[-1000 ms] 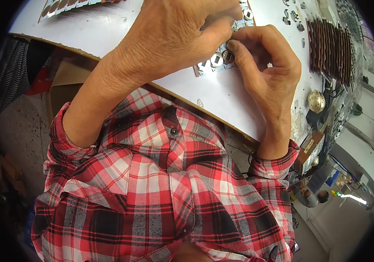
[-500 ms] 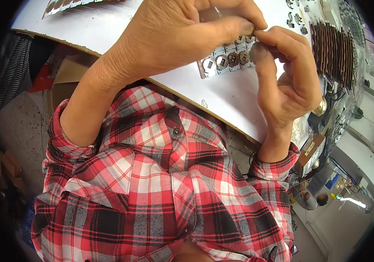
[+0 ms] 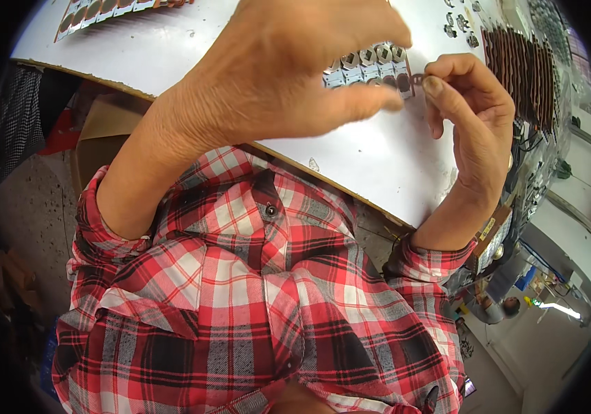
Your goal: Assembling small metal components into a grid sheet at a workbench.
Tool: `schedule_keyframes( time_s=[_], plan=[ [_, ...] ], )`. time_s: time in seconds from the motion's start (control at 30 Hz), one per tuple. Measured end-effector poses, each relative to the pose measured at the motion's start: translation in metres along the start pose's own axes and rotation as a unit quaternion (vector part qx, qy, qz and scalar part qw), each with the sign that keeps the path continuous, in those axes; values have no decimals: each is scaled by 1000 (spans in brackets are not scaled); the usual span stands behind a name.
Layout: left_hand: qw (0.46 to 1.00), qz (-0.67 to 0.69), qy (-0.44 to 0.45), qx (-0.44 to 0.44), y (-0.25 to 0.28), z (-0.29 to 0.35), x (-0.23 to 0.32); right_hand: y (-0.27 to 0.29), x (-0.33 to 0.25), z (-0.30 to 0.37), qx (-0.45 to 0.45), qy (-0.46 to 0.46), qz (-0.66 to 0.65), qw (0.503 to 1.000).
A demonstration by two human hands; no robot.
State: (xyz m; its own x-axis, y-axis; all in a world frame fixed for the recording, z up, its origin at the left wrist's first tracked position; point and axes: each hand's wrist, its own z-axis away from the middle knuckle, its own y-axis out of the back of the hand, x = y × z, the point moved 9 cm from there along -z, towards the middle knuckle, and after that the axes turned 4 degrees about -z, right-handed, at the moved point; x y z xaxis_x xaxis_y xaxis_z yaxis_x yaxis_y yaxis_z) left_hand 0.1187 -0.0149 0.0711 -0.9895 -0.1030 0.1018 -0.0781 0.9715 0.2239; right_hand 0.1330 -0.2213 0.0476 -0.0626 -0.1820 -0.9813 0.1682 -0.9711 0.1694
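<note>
On the white table lies a panel (image 3: 386, 71) of joined pale boards, with rows of round metal holders and dark discs on it. My left hand (image 3: 288, 69) hovers over the panel's left part and hides some of it. Its thumb and forefinger are spread apart, and nothing shows between them. At the panel's right edge, my right hand (image 3: 471, 114) pinches a small dark flat piece (image 3: 417, 79) between thumb and forefinger. Whether that piece touches the panel's edge I cannot tell.
Another panel (image 3: 105, 10) with dark discs lies at the far left of the table (image 3: 350, 155). Several loose metal clips (image 3: 458, 26) are scattered at the back right, beside a row of brown boards (image 3: 524, 77) standing on edge. A person (image 3: 495, 310) is in the background at right.
My hands were together over the panel, fingertips meeting. Now they are apart: the left thumb and forefinger have opened, and the right hand has moved right and down, holding the small dark piece.
</note>
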Motion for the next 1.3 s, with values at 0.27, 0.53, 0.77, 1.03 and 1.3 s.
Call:
schedule_keyframes(
  time_s=[0.27,0.53,0.77,1.03,1.3],
  plan=[
    [939,-15,215,-267,-24,-6,-5,-4,12,2,-5,-43,80,996],
    [937,-9,225,-268,-25,-5,-7,-7,10,2,14,-46,47,998],
    [941,-8,220,-258,-24,-4,-7,-4,13,3,22,-62,55,996],
    [941,-4,223,-255,-23,-4,-7,-3,13,3,36,-67,55,996],
    [941,-7,222,-257,-22,-5,-7,-2,10,1,37,-61,27,997]
  ],
)
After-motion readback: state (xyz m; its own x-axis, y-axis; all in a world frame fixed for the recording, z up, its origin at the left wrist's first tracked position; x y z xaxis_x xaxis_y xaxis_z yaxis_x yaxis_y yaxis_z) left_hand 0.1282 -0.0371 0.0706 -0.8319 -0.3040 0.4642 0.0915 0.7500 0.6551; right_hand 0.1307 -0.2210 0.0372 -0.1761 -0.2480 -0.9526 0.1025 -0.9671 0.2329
